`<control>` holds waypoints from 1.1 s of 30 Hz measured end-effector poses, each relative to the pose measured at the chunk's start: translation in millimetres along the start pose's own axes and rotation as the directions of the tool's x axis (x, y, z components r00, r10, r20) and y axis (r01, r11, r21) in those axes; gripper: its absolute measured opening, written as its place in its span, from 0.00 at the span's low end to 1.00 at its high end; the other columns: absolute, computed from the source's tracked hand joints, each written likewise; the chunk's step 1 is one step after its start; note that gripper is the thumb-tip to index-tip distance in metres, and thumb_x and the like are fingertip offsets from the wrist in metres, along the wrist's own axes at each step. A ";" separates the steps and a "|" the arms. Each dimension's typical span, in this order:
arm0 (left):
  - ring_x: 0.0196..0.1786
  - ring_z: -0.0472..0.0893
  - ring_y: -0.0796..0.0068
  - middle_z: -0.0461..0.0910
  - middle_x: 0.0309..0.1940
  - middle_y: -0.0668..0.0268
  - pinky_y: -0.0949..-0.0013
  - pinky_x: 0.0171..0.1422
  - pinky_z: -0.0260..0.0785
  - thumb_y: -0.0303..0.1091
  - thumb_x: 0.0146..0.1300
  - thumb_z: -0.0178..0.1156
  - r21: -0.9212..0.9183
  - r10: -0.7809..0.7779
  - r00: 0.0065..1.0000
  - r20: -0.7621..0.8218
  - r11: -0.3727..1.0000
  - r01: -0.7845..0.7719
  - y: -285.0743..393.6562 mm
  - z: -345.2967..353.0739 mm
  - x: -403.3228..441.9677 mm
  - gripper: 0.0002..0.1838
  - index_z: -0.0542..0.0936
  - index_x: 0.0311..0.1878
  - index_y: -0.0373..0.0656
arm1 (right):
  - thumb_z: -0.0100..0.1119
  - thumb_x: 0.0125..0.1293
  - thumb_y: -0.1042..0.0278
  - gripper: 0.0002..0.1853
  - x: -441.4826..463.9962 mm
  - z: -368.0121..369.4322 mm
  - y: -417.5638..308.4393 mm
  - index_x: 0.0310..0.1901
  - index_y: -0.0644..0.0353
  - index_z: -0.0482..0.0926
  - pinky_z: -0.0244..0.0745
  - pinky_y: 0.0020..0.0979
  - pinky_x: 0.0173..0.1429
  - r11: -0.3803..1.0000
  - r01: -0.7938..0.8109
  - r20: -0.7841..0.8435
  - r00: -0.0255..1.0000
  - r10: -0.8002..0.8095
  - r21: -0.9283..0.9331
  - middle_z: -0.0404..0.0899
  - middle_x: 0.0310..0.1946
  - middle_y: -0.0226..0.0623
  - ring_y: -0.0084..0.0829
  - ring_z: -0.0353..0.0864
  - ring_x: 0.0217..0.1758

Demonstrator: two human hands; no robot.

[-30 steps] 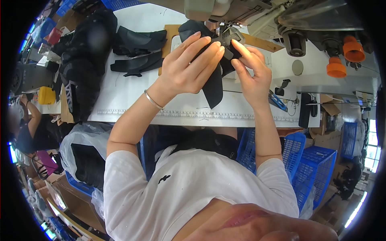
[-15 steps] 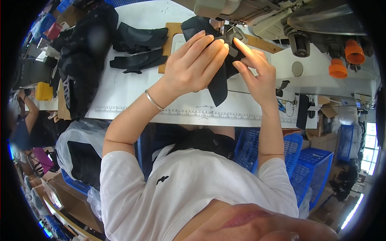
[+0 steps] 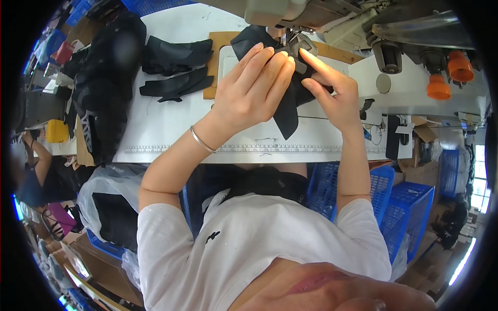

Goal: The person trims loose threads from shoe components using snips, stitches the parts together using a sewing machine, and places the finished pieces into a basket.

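A black fabric piece (image 3: 287, 116) lies under the needle area of a sewing machine (image 3: 290, 33), one pointed end hanging toward me. My left hand (image 3: 254, 88), with a bangle on its wrist, rests over the fabric's left side; its fingers are held together and press on it close to the presser foot. From the right, my right hand (image 3: 332, 88) holds the same fabric between index finger and thumb, the index fingertip beside the foot. The hands hide much of the fabric.
Two stacks of black cut pieces (image 3: 176, 54) lie left on the white table (image 3: 171, 124). A ruler strip (image 3: 249, 149) runs along its front edge. A dark heap of material (image 3: 109, 83) sits farther left. Blue crates (image 3: 404, 217) stand below right. Another person's arm (image 3: 41, 160) shows far left.
The whole view has shifted slightly. Both hands keep nearly the same place on the fabric beside the presser foot, and little else differs.
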State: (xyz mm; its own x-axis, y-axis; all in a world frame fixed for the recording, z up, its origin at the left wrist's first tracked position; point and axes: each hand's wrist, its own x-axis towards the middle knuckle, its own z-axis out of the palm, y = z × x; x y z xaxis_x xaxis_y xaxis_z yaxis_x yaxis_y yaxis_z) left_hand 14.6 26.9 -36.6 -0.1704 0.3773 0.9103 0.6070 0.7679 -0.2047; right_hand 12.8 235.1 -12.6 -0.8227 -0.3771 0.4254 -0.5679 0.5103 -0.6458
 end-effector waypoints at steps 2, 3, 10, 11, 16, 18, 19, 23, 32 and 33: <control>0.50 0.84 0.63 0.85 0.43 0.62 0.62 0.57 0.83 0.25 0.50 0.67 -0.003 -0.015 1.000 -0.004 1.000 0.015 0.7 1.2 1.7 0.16 0.86 0.46 0.37 | 0.68 0.65 0.71 0.29 1.4 -1.5 0.8 0.68 0.48 0.78 0.68 0.25 0.35 0.999 -0.009 0.012 1.000 0.009 0.040 0.81 0.24 0.32 0.21 0.70 0.25; 0.49 0.84 0.63 0.85 0.43 0.62 0.62 0.56 0.83 0.25 0.50 0.67 -0.001 -0.021 1.000 -0.008 1.000 0.021 1.0 1.8 3.2 0.17 0.86 0.46 0.37 | 0.67 0.65 0.71 0.29 1.6 -1.9 0.8 0.69 0.48 0.78 0.67 0.24 0.35 0.998 -0.014 0.019 1.000 0.012 0.061 0.80 0.23 0.32 0.19 0.69 0.25; 0.49 0.84 0.63 0.84 0.43 0.63 0.63 0.54 0.83 0.24 0.49 0.67 -0.031 -0.041 0.999 -0.002 0.999 0.041 -1.5 2.2 5.0 0.18 0.85 0.47 0.37 | 0.66 0.66 0.73 0.31 1.0 1.5 -4.7 0.71 0.50 0.75 0.65 0.21 0.38 0.990 -0.087 0.023 0.996 0.085 0.115 0.73 0.21 0.24 0.16 0.65 0.27; 0.49 0.84 0.63 0.85 0.43 0.63 0.63 0.54 0.83 0.24 0.49 0.67 -0.045 -0.048 0.999 0.001 0.998 0.048 -2.2 2.0 5.6 0.18 0.85 0.47 0.38 | 0.66 0.66 0.72 0.31 1.6 1.8 -4.6 0.71 0.47 0.75 0.67 0.22 0.37 0.989 -0.086 0.021 0.996 0.084 0.120 0.76 0.21 0.27 0.17 0.67 0.26; 0.49 0.84 0.64 0.85 0.43 0.64 0.63 0.54 0.83 0.25 0.48 0.67 -0.072 -0.066 0.998 0.014 0.995 0.067 -4.1 -0.1 7.7 0.19 0.86 0.47 0.39 | 0.66 0.66 0.70 0.31 2.9 2.5 -11.4 0.72 0.44 0.74 0.69 0.24 0.36 0.987 -0.127 0.021 0.992 0.125 0.096 0.81 0.23 0.31 0.18 0.71 0.26; 0.49 0.84 0.64 0.85 0.43 0.64 0.63 0.54 0.83 0.25 0.47 0.67 -0.076 -0.064 0.998 0.010 0.995 0.064 -5.0 0.0 7.8 0.19 0.86 0.47 0.40 | 0.66 0.67 0.69 0.31 1.4 2.8 -12.3 0.72 0.43 0.74 0.70 0.25 0.37 0.988 -0.138 0.018 0.990 0.137 0.073 0.82 0.24 0.32 0.19 0.73 0.26; 0.49 0.84 0.64 0.85 0.43 0.65 0.63 0.53 0.83 0.26 0.47 0.67 -0.079 -0.063 0.998 0.008 0.995 0.063 -5.4 -0.1 7.9 0.19 0.86 0.47 0.40 | 0.66 0.67 0.69 0.31 1.0 3.2 -13.6 0.72 0.43 0.74 0.70 0.25 0.37 0.987 -0.143 0.013 0.990 0.143 0.071 0.83 0.24 0.33 0.20 0.73 0.26; 0.49 0.84 0.65 0.86 0.44 0.66 0.63 0.52 0.80 0.28 0.47 0.68 -0.092 -0.068 0.997 0.032 0.993 0.071 -9.2 -2.3 8.5 0.19 0.86 0.47 0.42 | 0.65 0.67 0.68 0.30 1.7 4.8 -18.2 0.72 0.44 0.74 0.71 0.25 0.37 0.985 -0.162 -0.007 0.987 0.163 0.059 0.84 0.25 0.35 0.21 0.76 0.26; 0.50 0.83 0.65 0.87 0.45 0.67 0.63 0.53 0.77 0.29 0.48 0.67 -0.126 -0.060 0.996 0.059 0.990 0.067 -14.5 -4.4 5.4 0.20 0.87 0.48 0.42 | 0.65 0.67 0.69 0.30 -0.4 10.3 -20.9 0.72 0.46 0.74 0.71 0.25 0.37 0.976 -0.195 -0.033 0.979 0.199 0.092 0.81 0.23 0.34 0.21 0.72 0.25; 0.50 0.83 0.65 0.86 0.45 0.67 0.63 0.53 0.77 0.29 0.48 0.66 -0.125 -0.055 0.997 0.057 0.990 0.062 -14.3 -4.5 5.8 0.20 0.87 0.48 0.42 | 0.65 0.67 0.70 0.30 -0.7 10.7 -20.2 0.72 0.46 0.74 0.71 0.25 0.37 0.977 -0.194 -0.034 0.980 0.198 0.093 0.81 0.23 0.34 0.21 0.71 0.25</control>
State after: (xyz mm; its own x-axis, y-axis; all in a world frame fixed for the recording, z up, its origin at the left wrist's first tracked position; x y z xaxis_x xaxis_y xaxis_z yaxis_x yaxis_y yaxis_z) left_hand 8.4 15.7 -26.8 -0.2474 0.3633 0.8982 0.6874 0.7192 -0.1015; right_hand 25.1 216.8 -6.6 -0.9191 -0.2423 0.3106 -0.3927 0.4993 -0.7724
